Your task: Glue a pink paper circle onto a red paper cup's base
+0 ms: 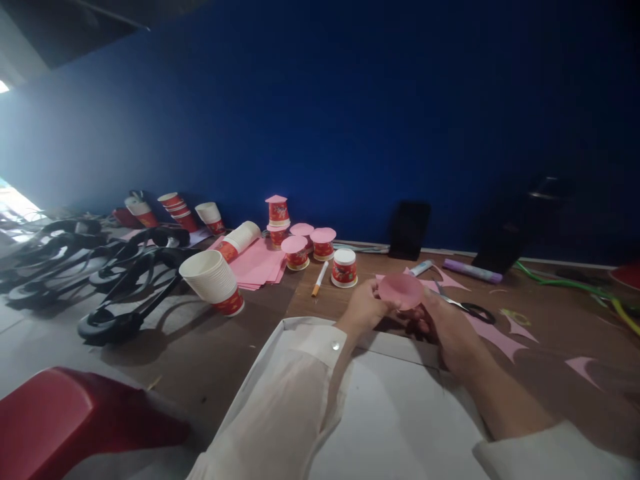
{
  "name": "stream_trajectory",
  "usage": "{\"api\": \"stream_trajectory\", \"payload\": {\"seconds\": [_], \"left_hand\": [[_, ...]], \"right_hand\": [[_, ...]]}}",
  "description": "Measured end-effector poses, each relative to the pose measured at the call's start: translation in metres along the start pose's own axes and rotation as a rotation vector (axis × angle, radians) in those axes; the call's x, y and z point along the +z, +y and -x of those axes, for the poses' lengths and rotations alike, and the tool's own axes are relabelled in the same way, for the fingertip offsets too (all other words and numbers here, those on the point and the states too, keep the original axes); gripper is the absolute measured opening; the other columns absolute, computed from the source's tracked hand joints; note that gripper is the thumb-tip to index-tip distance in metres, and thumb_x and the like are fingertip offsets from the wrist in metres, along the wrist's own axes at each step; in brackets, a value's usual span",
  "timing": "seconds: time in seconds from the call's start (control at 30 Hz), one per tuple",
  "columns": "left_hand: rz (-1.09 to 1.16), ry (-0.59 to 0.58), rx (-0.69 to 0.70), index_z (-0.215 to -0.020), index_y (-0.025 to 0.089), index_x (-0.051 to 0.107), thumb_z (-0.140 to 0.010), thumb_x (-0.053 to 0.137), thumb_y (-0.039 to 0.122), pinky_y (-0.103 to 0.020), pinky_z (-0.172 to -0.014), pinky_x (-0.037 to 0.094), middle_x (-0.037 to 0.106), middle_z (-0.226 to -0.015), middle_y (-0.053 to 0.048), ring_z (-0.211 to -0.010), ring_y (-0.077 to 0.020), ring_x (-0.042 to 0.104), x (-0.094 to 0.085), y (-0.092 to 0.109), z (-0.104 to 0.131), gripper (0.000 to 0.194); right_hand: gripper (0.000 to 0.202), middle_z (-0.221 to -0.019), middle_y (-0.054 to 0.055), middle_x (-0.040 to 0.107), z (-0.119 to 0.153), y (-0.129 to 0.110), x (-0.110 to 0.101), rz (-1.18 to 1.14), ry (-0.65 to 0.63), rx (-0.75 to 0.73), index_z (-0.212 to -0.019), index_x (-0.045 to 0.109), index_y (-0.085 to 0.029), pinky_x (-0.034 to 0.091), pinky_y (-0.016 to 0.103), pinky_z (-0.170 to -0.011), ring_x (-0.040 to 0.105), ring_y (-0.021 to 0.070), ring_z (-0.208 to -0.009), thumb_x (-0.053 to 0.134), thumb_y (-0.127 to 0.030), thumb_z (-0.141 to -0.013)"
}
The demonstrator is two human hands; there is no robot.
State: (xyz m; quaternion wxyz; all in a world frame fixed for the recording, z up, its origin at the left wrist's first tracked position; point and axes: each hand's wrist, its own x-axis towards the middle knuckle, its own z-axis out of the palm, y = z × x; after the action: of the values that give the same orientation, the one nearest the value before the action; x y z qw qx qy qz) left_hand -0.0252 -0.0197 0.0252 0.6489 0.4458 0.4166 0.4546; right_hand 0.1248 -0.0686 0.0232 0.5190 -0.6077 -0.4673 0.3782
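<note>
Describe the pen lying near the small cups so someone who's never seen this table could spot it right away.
Start at the stack of pink paper sheets on the brown table below the blue wall. Just right of them, between two small red cups, lies the pen. It is a slim white stick with an orange tip, unlike the round cups.

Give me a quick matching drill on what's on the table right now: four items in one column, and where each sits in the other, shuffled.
Things:
1. pink paper disc
2. scissors
3. purple glue stick
4. stack of white cups

Places:
A. lying on its side, left of the left hand
B. held between both hands, right hand included
C. near the blue wall, far right
D. on pink scraps just right of the hands

Pairs: 1-B, 2-D, 3-C, 4-A
</note>
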Motion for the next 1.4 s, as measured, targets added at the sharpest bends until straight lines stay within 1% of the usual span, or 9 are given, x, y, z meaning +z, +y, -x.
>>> {"api": "stream_trajectory", "payload": {"seconds": [0.4,0.67,0.87,0.97,1.1,1.17,1.23,1.3,1.4], "left_hand": [[-0.055,0.091,0.135,-0.084,0.014,0.067,-0.066,0.078,0.007,-0.025,-0.071,0.049,0.070,-0.078,-0.002,-0.072,-0.0143,0.064,-0.001,0.010,0.008,0.022],[-0.195,0.104,0.257,-0.099,0.014,0.068,-0.072,0.075,0.009,-0.029,-0.078,0.053,0.074,-0.093,-0.007,-0.083,-0.0176,0.069,0.001,0.010,0.008,0.028],[-0.729,0.252,0.816,-0.124,0.021,0.067,-0.083,0.064,0.010,-0.034,-0.090,0.052,0.077,-0.106,-0.006,-0.096,-0.0203,0.067,-0.007,-0.001,0.009,0.043],[-0.940,0.197,1.094,-0.133,0.023,0.063,-0.087,0.059,0.012,-0.033,-0.090,0.051,0.079,-0.100,-0.003,-0.087,-0.0183,0.068,-0.011,0.000,0.014,0.048],[-1.003,0.157,1.234,-0.136,0.025,0.063,-0.092,0.057,0.020,-0.031,-0.086,0.048,0.080,-0.095,-0.002,-0.079,-0.0171,0.067,-0.012,0.003,0.020,0.045],[-0.982,0.131,1.229,-0.135,0.026,0.064,-0.093,0.057,0.020,-0.032,-0.087,0.048,0.080,-0.096,-0.002,-0.080,-0.0177,0.067,-0.011,0.003,0.021,0.044],[-0.921,0.112,1.154,-0.134,0.026,0.065,-0.090,0.059,0.017,-0.033,-0.090,0.048,0.080,-0.100,-0.003,-0.085,-0.0188,0.067,-0.009,0.001,0.020,0.046],[-0.802,0.133,0.975,-0.133,0.026,0.065,-0.085,0.063,0.014,-0.035,-0.095,0.048,0.079,-0.103,-0.004,-0.092,-0.0202,0.067,-0.005,-0.002,0.016,0.050],[-0.476,0.136,0.548,-0.129,0.021,0.065,-0.077,0.067,0.008,-0.034,-0.091,0.052,0.076,-0.107,-0.007,-0.097,-0.0203,0.068,0.001,-0.007,0.008,0.053]], "right_hand": [[0.044,-0.074,0.004,0.073,0.001,0.004,0.003,0.107,-0.214,0.050,-0.089,0.075,-0.020,0.046,0.030,-0.059,0.060,0.0159,-0.060,0.074,-0.060,-0.072],[0.058,-0.081,0.008,0.076,-0.005,0.014,0.002,0.126,-0.241,0.059,-0.111,0.073,-0.018,0.045,0.029,-0.055,0.063,0.0175,-0.061,0.075,-0.061,-0.072],[0.054,-0.098,0.010,0.078,-0.005,0.017,0.003,0.156,-0.269,-0.048,-0.104,0.075,-0.019,0.053,0.034,-0.068,0.070,0.0249,-0.082,0.076,-0.061,-0.071],[0.042,-0.087,0.010,0.077,-0.006,0.020,0.003,0.246,-0.307,-0.082,-0.091,0.078,-0.019,0.054,0.040,-0.077,0.071,0.0310,-0.087,0.075,-0.057,-0.073],[0.029,-0.088,0.010,0.076,-0.007,0.019,0.003,0.226,-0.260,-0.230,-0.090,0.077,-0.021,0.054,0.044,-0.088,0.070,0.0349,-0.098,0.078,-0.044,-0.072],[0.028,-0.098,0.009,0.076,-0.006,0.018,0.004,0.181,-0.219,-0.328,-0.093,0.075,-0.023,0.052,0.045,-0.096,0.068,0.0346,-0.106,0.081,-0.038,-0.070],[0.028,-0.098,0.009,0.076,-0.006,0.016,0.005,0.136,-0.223,-0.305,-0.090,0.074,-0.023,0.053,0.045,-0.094,0.068,0.0343,-0.103,0.082,-0.040,-0.069],[0.036,-0.097,0.009,0.076,-0.006,0.015,0.006,0.063,-0.249,-0.195,-0.093,0.071,-0.023,0.056,0.042,-0.081,0.069,0.0324,-0.095,0.082,-0.047,-0.069],[0.053,-0.101,0.010,0.074,-0.004,0.013,0.007,0.019,-0.245,-0.044,-0.107,0.065,-0.022,0.053,0.034,-0.063,0.068,0.0247,-0.079,0.079,-0.058,-0.071]]}}
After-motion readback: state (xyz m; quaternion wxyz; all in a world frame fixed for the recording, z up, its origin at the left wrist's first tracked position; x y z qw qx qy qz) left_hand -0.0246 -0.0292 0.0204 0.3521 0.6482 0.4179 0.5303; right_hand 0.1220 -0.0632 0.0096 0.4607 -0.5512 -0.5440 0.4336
